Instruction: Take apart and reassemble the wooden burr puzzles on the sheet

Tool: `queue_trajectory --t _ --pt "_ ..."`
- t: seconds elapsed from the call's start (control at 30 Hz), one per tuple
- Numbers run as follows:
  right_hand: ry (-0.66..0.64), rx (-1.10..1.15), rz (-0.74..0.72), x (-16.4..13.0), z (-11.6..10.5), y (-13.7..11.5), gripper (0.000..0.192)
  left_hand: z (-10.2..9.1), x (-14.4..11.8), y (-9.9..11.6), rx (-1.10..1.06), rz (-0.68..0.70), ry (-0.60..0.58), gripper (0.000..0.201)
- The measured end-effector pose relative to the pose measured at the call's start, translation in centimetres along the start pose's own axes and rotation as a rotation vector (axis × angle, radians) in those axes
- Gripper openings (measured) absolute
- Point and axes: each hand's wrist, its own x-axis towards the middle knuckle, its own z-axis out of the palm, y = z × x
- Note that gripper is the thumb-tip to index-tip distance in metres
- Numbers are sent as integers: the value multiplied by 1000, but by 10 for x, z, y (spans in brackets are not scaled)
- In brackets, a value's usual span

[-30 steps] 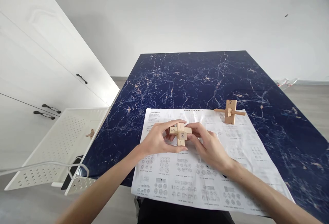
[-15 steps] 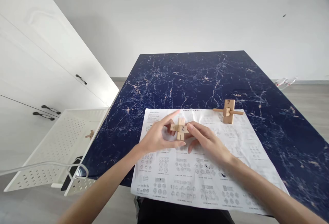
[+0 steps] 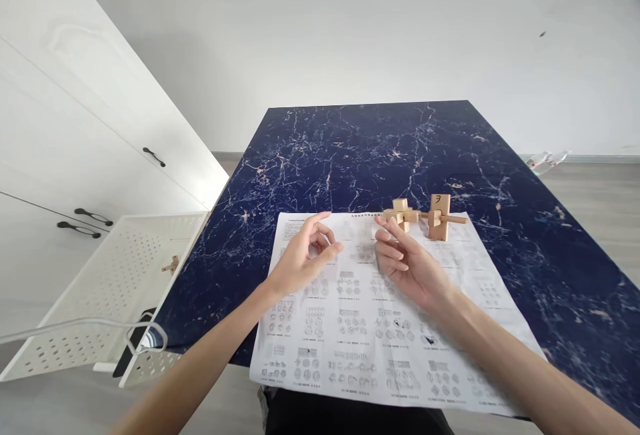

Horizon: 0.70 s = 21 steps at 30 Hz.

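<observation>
Puzzle cross (image 3: 401,213) rests assembled at the far edge of the sheet (image 3: 380,328) on the table (image 3: 380,148), just left of the block marked 3 (image 3: 439,216); assembly looks complete. Right hand (image 3: 407,262), open and empty, hovers just short of the cross; left hand (image 3: 305,258), fingers loosely curled, holds nothing over the sheet's left part.

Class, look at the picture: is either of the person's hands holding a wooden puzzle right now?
No. Both the left hand and the right hand are open and empty above the paper sheet, while the small wooden puzzle sits apart on it.
</observation>
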Motion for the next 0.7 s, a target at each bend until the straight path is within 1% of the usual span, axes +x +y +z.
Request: queue_trajectory --t 0.1,0.23,0.4,0.7 --pt "-8 -1 107 -6 9 0 37 -1 2 0 81 31 -5 46" --pt "-102 -81 165 -14 20 -3 38 -2 3 -1 157 45 -15 35" --pt "-169 -193 181 -16 22 -7 41 -2 3 0 182 60 -17 28" --pt "-175 -213 184 -15 21 -6 40 -1 3 2 189 82 -13 21"
